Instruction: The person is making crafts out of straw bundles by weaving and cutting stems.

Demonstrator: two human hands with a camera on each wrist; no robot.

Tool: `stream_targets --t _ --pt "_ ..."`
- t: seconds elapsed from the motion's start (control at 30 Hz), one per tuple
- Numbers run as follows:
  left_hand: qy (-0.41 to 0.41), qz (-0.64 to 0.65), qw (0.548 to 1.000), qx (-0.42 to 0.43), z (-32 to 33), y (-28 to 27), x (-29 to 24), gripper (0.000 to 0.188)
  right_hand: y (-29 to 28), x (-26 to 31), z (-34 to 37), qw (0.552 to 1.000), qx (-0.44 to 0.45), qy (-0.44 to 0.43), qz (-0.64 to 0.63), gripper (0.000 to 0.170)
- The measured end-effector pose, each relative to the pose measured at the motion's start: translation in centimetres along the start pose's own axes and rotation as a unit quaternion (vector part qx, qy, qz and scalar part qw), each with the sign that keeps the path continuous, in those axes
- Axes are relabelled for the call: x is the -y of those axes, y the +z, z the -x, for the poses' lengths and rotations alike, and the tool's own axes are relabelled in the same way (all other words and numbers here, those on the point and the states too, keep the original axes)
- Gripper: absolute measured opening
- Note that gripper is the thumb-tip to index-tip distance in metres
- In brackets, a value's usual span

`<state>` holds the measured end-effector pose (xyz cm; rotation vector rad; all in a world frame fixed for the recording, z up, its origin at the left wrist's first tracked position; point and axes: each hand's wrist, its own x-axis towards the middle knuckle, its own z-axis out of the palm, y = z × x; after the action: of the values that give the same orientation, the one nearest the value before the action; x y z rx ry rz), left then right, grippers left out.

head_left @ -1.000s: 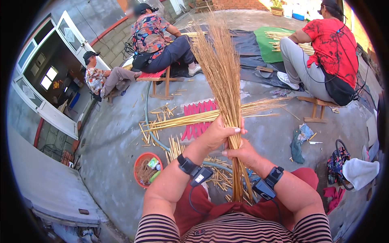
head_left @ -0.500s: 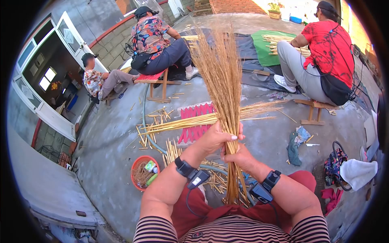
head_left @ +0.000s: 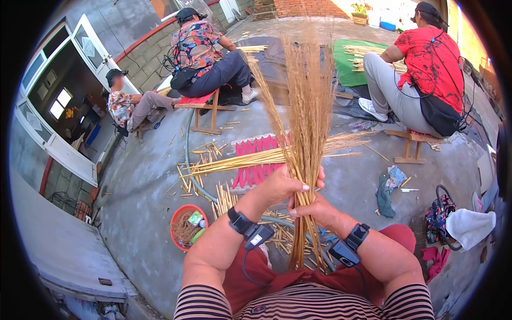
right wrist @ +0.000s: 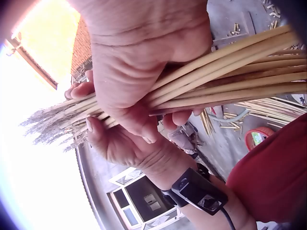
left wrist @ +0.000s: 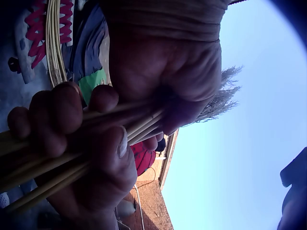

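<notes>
Both hands grip an upright bundle of broomcorn stalks [head_left: 310,122], one hand above the other, over the person's lap. The left hand [head_left: 282,185] holds the upper part, its thumb across the stalks. Just below, the right hand [head_left: 318,209] has its thumb laid over the thicker stems. Feathery seed heads fan out at the top, and a thin group leans left, apart from the main bunch. In the right wrist view, bare stems [right wrist: 225,72] run out of the right hand's grip. From the left wrist, the two hands [left wrist: 168,62] appear close together around the stalks.
Behind the bundle, more stalks [head_left: 229,161] lie across a pink zigzag piece [head_left: 258,170]. Cut stem pieces [head_left: 280,240] litter the concrete around a hose [head_left: 189,154]. An orange basin [head_left: 175,234] stands left. Several people sit on low stools [head_left: 409,146] farther off; a bag [head_left: 440,216] lies right.
The tops of the stalks have parted: a thin group now leans left while the main bunch stands straighter and farther right. Both hands keep their hold at nearly the same place.
</notes>
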<state>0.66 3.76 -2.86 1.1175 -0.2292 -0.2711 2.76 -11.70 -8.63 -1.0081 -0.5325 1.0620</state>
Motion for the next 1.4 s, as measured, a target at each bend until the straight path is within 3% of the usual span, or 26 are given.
stream_targets --t 0.1,0.2,0.53,1.4 --pt "0.006 -0.030 0.999 -0.009 0.3 1.4 -0.9 0.043 -0.2 -0.2 -0.1 1.000 0.020 0.004 -0.020 0.023" --pt "0.021 -0.020 1.000 -0.014 0.2 0.8 -0.2 0.048 -0.4 -0.2 -0.1 0.998 0.046 0.026 -0.042 0.025" --pt "0.027 -0.076 0.987 -0.138 0.8 2.6 -0.1 0.035 -0.7 -0.6 -0.4 0.993 0.087 0.020 -0.078 0.029" --pt "0.056 -0.057 0.978 -0.192 0.4 1.2 1.2 0.035 0.4 -1.2 -1.4 0.997 0.002 0.019 -0.079 0.013"
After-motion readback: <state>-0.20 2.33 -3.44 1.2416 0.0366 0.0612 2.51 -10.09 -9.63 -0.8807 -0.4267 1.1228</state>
